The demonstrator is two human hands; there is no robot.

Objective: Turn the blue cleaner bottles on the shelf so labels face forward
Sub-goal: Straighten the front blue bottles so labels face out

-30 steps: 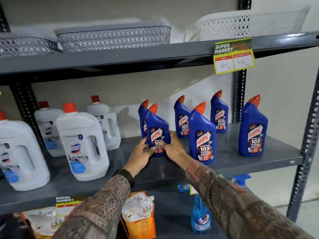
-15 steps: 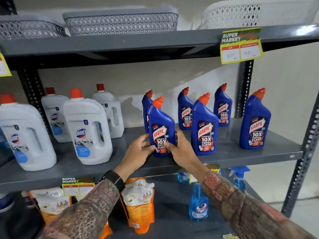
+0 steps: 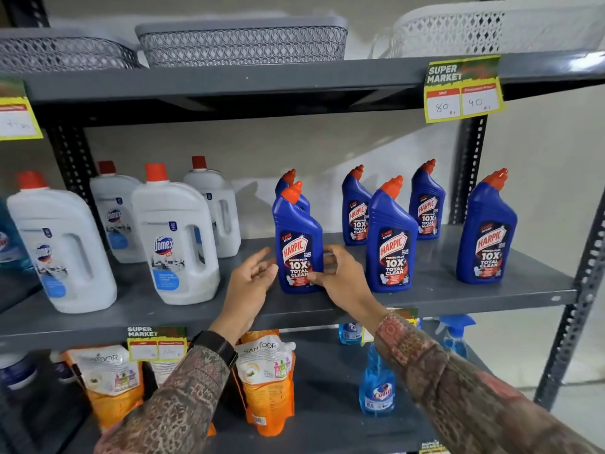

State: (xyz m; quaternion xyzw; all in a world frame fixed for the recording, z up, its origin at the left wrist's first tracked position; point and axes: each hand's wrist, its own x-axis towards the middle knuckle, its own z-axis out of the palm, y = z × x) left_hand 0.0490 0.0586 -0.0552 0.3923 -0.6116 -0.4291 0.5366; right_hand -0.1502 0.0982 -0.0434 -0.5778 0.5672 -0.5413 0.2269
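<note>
A blue bottle (image 3: 298, 244) stands upright near the front edge of the grey shelf (image 3: 458, 298), its Harpic label facing forward, with a person's hands on either side of it. The left hand (image 3: 250, 283) sits just beside the bottle's lower left, fingers spread and loose, not gripping. The right hand (image 3: 340, 273) is at the bottle's lower right, its curled fingertips (image 3: 316, 276) at the side of the label; whether they touch it cannot be told, and they do not close around the bottle. Both arms wear patterned sleeves (image 3: 458, 388), and a black band (image 3: 217, 347) wraps the left wrist.

A second bottle (image 3: 288, 185) stands directly behind the first, mostly hidden. Two more (image 3: 391, 240) (image 3: 487, 231) line the front edge toward the right corner, labels forward, and another two (image 3: 357, 211) (image 3: 427, 204) stand along the back edge. White jugs (image 3: 176, 244) with red caps fill the shelf's left half.

A yellow price tag (image 3: 463, 90) hangs from the front edge of the shelf above, where mesh baskets (image 3: 242, 44) sit. Orange pouches (image 3: 266, 381) and a spray bottle (image 3: 376, 385) occupy the level below.
</note>
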